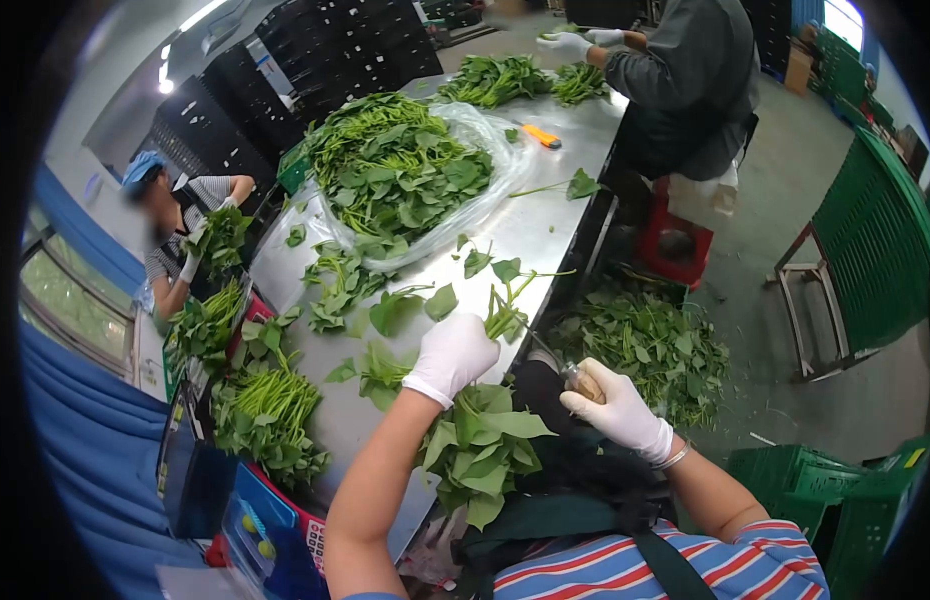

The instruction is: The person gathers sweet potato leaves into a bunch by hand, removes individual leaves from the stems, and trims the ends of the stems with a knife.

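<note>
My left hand (453, 358), in a white glove, is closed round a bunch of leafy greens (485, 445) near the metal table's front edge. The leaves hang down below the fist, and the cut stems (505, 318) poke out above it. In my gloved right hand (623, 412) is a knife (588, 384) with a wooden handle, its thin blade slanting up and left close to the stem ends. Loose leaves and sprigs (393, 312) lie on the table just beyond my left hand.
A large heap of greens (400, 175) sits in clear plastic on the metal table (550, 235), near an orange cutter (542, 137). Bundles (270, 410) line the left side. Cut leaves (645, 345) fill the floor at right, by green crates (795, 480). Two people (685, 80) work beyond.
</note>
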`<state>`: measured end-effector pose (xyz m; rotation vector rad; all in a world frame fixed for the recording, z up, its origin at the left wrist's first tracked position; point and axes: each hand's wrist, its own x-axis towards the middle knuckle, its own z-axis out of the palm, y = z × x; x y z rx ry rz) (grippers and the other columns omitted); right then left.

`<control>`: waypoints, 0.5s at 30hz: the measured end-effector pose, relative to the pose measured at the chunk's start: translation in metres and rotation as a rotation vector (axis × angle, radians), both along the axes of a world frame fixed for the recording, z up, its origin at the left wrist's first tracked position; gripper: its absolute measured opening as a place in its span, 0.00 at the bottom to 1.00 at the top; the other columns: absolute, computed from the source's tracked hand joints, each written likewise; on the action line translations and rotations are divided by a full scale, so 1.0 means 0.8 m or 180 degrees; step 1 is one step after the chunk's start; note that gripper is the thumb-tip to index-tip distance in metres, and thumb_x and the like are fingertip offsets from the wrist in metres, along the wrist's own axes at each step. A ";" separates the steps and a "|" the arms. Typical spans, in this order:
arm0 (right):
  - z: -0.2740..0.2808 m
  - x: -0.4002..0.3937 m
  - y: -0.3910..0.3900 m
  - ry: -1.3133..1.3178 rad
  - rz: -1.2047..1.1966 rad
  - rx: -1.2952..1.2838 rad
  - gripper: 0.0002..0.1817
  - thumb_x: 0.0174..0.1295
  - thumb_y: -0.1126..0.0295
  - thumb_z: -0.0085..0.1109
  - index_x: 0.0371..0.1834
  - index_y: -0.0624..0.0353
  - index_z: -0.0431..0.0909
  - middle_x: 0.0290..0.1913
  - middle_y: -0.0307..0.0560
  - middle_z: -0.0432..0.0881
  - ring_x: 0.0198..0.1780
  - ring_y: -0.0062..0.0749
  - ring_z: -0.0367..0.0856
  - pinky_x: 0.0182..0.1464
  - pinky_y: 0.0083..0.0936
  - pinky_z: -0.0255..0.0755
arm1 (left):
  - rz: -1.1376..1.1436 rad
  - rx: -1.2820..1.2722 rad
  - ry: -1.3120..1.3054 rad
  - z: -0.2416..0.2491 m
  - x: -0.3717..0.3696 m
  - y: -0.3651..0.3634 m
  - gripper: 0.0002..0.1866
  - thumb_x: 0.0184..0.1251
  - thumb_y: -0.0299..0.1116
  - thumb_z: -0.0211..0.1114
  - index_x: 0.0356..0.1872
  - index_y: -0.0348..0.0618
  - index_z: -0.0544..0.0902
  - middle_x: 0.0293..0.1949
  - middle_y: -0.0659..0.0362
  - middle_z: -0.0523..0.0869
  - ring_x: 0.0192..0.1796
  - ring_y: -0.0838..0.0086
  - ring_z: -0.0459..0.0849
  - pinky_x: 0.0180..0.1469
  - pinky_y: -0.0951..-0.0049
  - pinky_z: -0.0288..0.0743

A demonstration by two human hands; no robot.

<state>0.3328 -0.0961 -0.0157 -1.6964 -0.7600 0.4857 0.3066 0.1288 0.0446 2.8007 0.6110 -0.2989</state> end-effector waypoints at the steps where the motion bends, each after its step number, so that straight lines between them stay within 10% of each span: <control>1: 0.001 0.006 -0.003 0.0412 0.0052 -0.0061 0.12 0.60 0.63 0.55 0.36 0.61 0.70 0.21 0.44 0.69 0.23 0.24 0.66 0.28 0.24 0.63 | -0.0015 -0.0041 -0.0007 0.000 0.005 -0.003 0.21 0.50 0.43 0.60 0.29 0.29 0.81 0.30 0.39 0.82 0.37 0.50 0.82 0.43 0.60 0.76; 4: -0.001 0.017 -0.006 0.1240 0.0165 -0.0158 0.13 0.59 0.63 0.57 0.35 0.62 0.70 0.21 0.45 0.69 0.23 0.24 0.66 0.28 0.23 0.64 | -0.0069 0.0026 0.0047 -0.007 0.015 -0.010 0.20 0.50 0.43 0.60 0.29 0.30 0.81 0.31 0.39 0.82 0.37 0.49 0.82 0.44 0.60 0.75; 7: -0.012 0.020 -0.004 0.0261 -0.0026 0.0040 0.12 0.59 0.64 0.57 0.35 0.62 0.69 0.21 0.46 0.71 0.21 0.26 0.68 0.26 0.24 0.65 | -0.0161 -0.0027 0.0047 -0.011 0.024 -0.016 0.20 0.51 0.43 0.59 0.29 0.30 0.82 0.30 0.39 0.82 0.37 0.49 0.82 0.44 0.60 0.75; 15: -0.026 0.016 -0.003 -0.0284 -0.0415 -0.0268 0.12 0.58 0.64 0.56 0.35 0.60 0.68 0.22 0.60 0.76 0.28 0.56 0.77 0.28 0.39 0.69 | -0.0300 -0.0023 0.0153 -0.020 0.046 -0.028 0.16 0.49 0.38 0.58 0.28 0.32 0.83 0.30 0.40 0.82 0.36 0.49 0.82 0.42 0.60 0.75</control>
